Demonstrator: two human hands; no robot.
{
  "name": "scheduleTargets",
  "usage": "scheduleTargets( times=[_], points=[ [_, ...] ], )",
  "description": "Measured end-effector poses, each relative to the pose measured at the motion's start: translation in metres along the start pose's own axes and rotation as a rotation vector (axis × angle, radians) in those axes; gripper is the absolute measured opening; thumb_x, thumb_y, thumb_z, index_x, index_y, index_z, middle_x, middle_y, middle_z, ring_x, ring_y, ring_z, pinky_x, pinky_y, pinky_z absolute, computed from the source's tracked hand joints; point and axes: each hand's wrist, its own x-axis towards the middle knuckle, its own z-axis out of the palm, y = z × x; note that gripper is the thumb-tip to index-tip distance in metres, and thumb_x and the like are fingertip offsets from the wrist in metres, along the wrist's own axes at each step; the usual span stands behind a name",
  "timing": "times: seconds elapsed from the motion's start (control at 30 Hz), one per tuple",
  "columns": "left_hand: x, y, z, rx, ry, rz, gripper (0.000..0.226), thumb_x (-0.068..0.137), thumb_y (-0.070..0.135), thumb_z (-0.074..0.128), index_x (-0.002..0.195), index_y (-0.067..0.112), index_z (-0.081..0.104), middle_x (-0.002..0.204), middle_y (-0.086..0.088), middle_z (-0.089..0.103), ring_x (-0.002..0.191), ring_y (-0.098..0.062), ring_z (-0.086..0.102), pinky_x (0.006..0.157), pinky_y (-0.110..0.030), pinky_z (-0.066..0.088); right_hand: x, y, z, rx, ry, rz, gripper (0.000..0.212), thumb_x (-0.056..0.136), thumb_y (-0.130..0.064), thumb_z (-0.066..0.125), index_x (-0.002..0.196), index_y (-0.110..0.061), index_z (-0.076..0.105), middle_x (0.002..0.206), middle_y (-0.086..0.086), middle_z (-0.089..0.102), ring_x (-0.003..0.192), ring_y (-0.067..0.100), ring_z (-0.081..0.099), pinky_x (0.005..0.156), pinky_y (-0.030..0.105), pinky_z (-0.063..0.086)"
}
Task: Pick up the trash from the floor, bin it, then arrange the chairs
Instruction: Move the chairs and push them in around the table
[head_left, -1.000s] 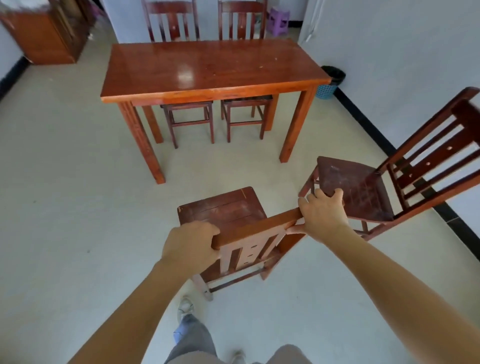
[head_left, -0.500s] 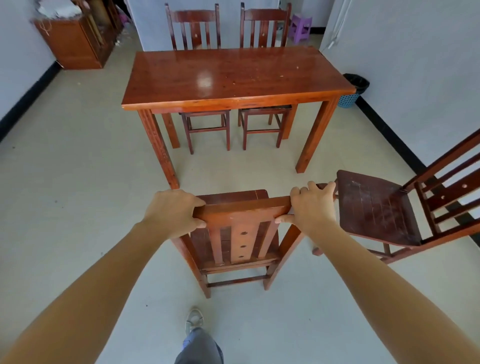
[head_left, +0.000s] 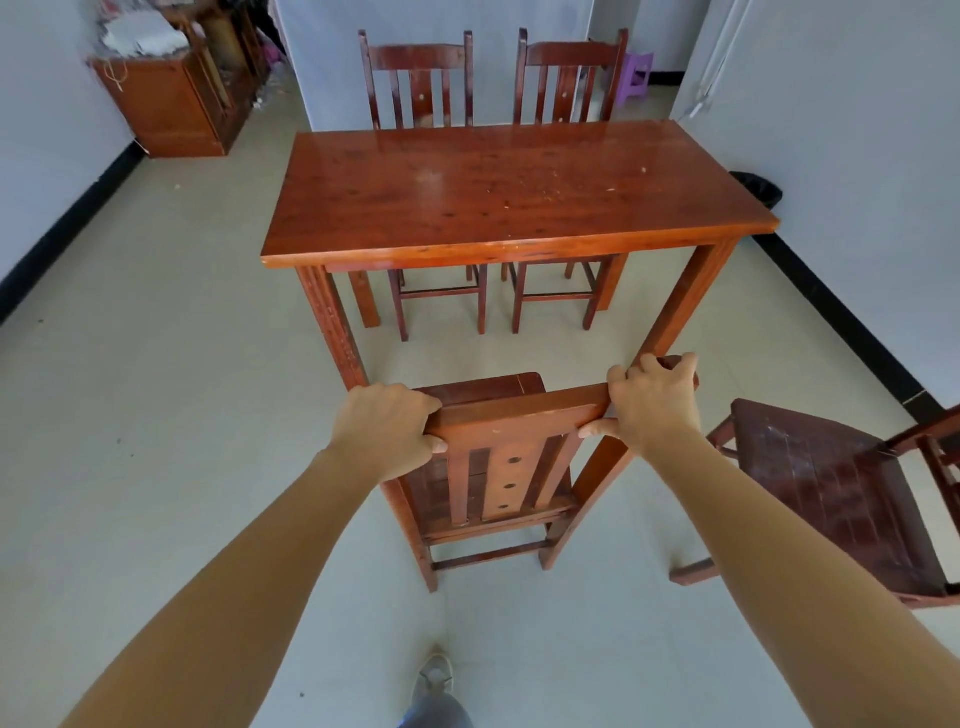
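A reddish wooden chair (head_left: 506, 478) stands upright just short of the near side of the wooden table (head_left: 498, 192), its back toward me and its seat pointing at the table. My left hand (head_left: 382, 431) grips the left end of its top rail. My right hand (head_left: 652, 402) grips the right end and corner post. A second, darker chair (head_left: 831, 493) stands to the right, seat facing left, apart from the held one. Two more chairs (head_left: 418, 78) (head_left: 569, 73) are tucked in on the table's far side. A dark bin (head_left: 756, 188) sits by the right wall.
A wooden cabinet (head_left: 166, 104) with clutter on top stands at the far left wall. A purple stool (head_left: 636, 73) is in the far doorway. My shoe (head_left: 434, 675) shows at the bottom. Pale floor spreads to the left of the table.
The held chair has been turned square to the table and carried forward to its near edge. I have stepped closer, so the table looms larger. The darker chair stayed at the right.
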Motion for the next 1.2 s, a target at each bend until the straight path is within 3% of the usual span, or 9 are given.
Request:
scheduleTargets(
  times=[0.13, 0.27, 0.43, 0.7, 1.0, 1.13, 1.2],
  points=[
    [0.058, -0.050, -0.002, 0.002, -0.006, 0.033, 0.035, 0.081, 0.056, 0.054, 0.102, 0.029, 0.061, 0.083, 0.004, 0.068, 0.078, -0.021, 0.063, 0.069, -0.031, 0.050, 0.055, -0.015, -0.015, 0.000, 0.017, 0.040, 0.079, 0.068, -0.082, 0.036, 0.108, -0.015, 0.051, 0.101, 0.004, 0.065, 0.103, 0.027, 0.054, 0.098, 0.058, 0.033],
    [0.106, -0.095, -0.002, 0.024, -0.007, 0.063, 0.031, 0.081, 0.055, 0.054, 0.096, 0.030, 0.062, 0.077, 0.007, 0.064, 0.074, -0.018, 0.062, 0.066, -0.028, 0.048, 0.107, -0.039, -0.028, 0.015, 0.008, 0.097, 0.076, 0.069, -0.080, 0.039, 0.106, -0.015, 0.052, 0.099, 0.004, 0.065, 0.103, 0.027, 0.054, 0.099, 0.059, 0.032],
    [0.153, -0.128, -0.001, 0.028, 0.011, 0.073, 0.032, 0.083, 0.055, 0.051, 0.101, 0.031, 0.061, 0.083, 0.007, 0.068, 0.078, -0.018, 0.065, 0.070, -0.028, 0.049, 0.167, -0.047, -0.039, 0.020, 0.002, 0.110, 0.073, 0.070, -0.078, 0.041, 0.107, -0.016, 0.051, 0.103, 0.004, 0.065, 0.104, 0.027, 0.054, 0.100, 0.058, 0.032],
    [0.221, -0.149, 0.000, 0.001, 0.041, 0.029, 0.038, 0.082, 0.056, 0.052, 0.106, 0.029, 0.063, 0.089, 0.005, 0.071, 0.081, -0.019, 0.066, 0.071, -0.030, 0.054, 0.251, -0.034, -0.048, 0.027, -0.011, 0.083, 0.073, 0.068, -0.078, 0.043, 0.108, -0.017, 0.052, 0.105, 0.003, 0.064, 0.107, 0.027, 0.053, 0.101, 0.059, 0.030],
    [0.280, -0.167, -0.005, 0.010, 0.020, -0.054, 0.031, 0.078, 0.056, 0.055, 0.098, 0.034, 0.064, 0.080, 0.010, 0.069, 0.073, -0.013, 0.063, 0.070, -0.030, 0.055, 0.319, -0.024, -0.054, 0.050, 0.052, 0.032, 0.070, 0.070, -0.075, 0.047, 0.104, -0.014, 0.053, 0.099, 0.004, 0.065, 0.110, 0.029, 0.049, 0.101, 0.061, 0.030],
    [0.292, -0.177, -0.009, 0.034, -0.023, -0.075, 0.025, 0.080, 0.053, 0.056, 0.096, 0.036, 0.064, 0.076, 0.013, 0.067, 0.066, -0.008, 0.056, 0.056, -0.019, 0.042, 0.334, -0.029, -0.051, 0.070, 0.082, 0.000, 0.074, 0.071, -0.074, 0.048, 0.108, -0.010, 0.052, 0.101, 0.007, 0.064, 0.113, 0.031, 0.048, 0.102, 0.063, 0.026],
    [0.295, -0.180, -0.010, 0.033, -0.033, -0.086, 0.025, 0.079, 0.055, 0.055, 0.095, 0.037, 0.064, 0.073, 0.014, 0.066, 0.065, -0.007, 0.057, 0.055, -0.020, 0.047, 0.337, -0.028, -0.050, 0.093, 0.087, -0.012, 0.073, 0.072, -0.073, 0.048, 0.108, -0.010, 0.052, 0.102, 0.008, 0.064, 0.112, 0.031, 0.049, 0.102, 0.064, 0.025]
  ],
)
